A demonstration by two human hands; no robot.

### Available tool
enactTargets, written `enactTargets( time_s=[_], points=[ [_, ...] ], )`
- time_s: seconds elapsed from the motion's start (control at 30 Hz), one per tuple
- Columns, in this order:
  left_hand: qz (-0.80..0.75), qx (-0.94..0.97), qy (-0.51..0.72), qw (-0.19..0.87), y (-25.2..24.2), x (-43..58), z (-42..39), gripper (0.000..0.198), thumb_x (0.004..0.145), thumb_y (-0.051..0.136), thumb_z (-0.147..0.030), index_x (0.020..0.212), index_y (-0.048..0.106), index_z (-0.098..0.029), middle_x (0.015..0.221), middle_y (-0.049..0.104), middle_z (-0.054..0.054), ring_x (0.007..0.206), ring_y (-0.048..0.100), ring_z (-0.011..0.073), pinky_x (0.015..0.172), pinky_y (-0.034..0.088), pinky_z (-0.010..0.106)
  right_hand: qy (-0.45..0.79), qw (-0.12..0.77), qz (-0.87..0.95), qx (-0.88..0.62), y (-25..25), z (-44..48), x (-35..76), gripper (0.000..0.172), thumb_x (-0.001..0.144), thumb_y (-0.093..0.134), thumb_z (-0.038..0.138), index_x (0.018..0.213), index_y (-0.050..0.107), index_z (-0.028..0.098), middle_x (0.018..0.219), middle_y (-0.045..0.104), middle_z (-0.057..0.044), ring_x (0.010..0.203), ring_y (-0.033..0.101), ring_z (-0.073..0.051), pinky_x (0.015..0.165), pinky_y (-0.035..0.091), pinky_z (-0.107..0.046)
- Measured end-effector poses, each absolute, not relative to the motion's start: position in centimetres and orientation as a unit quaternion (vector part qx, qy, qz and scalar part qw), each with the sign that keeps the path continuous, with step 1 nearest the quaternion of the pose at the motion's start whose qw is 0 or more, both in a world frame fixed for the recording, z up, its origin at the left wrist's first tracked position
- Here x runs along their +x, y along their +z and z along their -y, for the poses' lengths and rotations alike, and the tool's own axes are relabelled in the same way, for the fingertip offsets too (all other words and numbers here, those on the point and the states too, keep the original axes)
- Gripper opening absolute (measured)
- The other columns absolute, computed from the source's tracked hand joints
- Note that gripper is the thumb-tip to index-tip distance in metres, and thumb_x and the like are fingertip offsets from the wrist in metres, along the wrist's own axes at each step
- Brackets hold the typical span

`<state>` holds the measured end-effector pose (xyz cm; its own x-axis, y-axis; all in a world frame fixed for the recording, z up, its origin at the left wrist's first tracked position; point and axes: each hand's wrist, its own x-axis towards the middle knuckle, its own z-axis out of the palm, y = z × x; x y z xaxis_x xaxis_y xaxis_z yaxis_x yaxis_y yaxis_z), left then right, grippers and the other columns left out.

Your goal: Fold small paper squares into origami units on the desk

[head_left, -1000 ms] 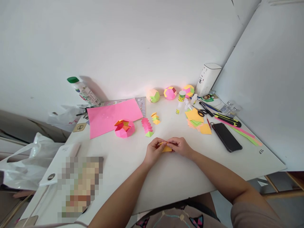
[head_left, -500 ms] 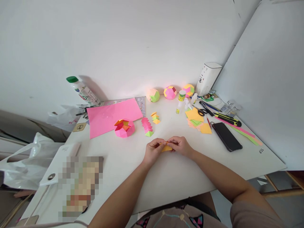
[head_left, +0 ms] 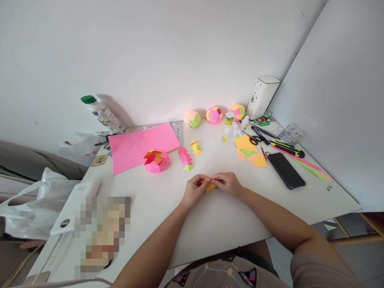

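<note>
My left hand [head_left: 195, 189] and my right hand [head_left: 228, 184] meet over the near middle of the white table, both pinching a small orange paper [head_left: 211, 187]. Fingertips cover its upper edge. Beyond them lie a row of folded pink pieces with green at its near end [head_left: 186, 159] and a short stack of orange and green folded pieces [head_left: 196, 147]. To the left sits a partly built pink paper ball [head_left: 156, 161], open on top with orange inside. Orange, green and peach paper squares [head_left: 245, 144] are spread to the right.
Three finished paper balls [head_left: 214, 115] line the wall near a glue stick [head_left: 229, 119]. On the right are scissors [head_left: 255, 139], a cutter [head_left: 287, 149], a black phone [head_left: 286, 171] and paper strips. A pink sheet [head_left: 144, 146] and a bottle [head_left: 103, 115] are at the left.
The orange paper has tilted slightly between my fingers. My hands stay nearly in place, and the whole view has shifted a little.
</note>
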<state>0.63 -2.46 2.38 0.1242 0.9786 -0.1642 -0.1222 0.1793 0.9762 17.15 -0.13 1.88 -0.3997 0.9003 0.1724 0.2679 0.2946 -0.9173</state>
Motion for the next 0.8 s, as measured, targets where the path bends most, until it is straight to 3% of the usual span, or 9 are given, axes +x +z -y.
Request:
enactTargets(
  time_s=[0.3,0.8],
  points=[
    [-0.445,0.458,0.507,0.579,1.7,0.7,2.5,0.023,0.072,0.066,-0.038,0.076,0.065,-0.015,0.070,0.064,0.003,0.065,0.057,0.0130,0.058,0.045,0.025,0.520,0.364,0.628,-0.450,2.6,0.0,17.2,0.030,0.071,0.066,0.044,0.084,0.065,0.018,0.068,0.068,-0.004,0.054,0.066,-0.017,0.051,0.056,-0.028],
    [-0.439,0.483,0.500,0.569,2.4,0.6,2.6,0.019,0.073,0.066,-0.036,0.075,0.067,-0.017,0.072,0.065,0.003,0.067,0.056,0.0131,0.060,0.044,0.025,0.492,0.357,0.681,-0.409,2.9,0.1,17.4,0.026,0.078,0.059,0.043,0.076,0.063,0.018,0.067,0.064,-0.002,0.053,0.062,-0.013,0.051,0.051,-0.025]
  ],
)
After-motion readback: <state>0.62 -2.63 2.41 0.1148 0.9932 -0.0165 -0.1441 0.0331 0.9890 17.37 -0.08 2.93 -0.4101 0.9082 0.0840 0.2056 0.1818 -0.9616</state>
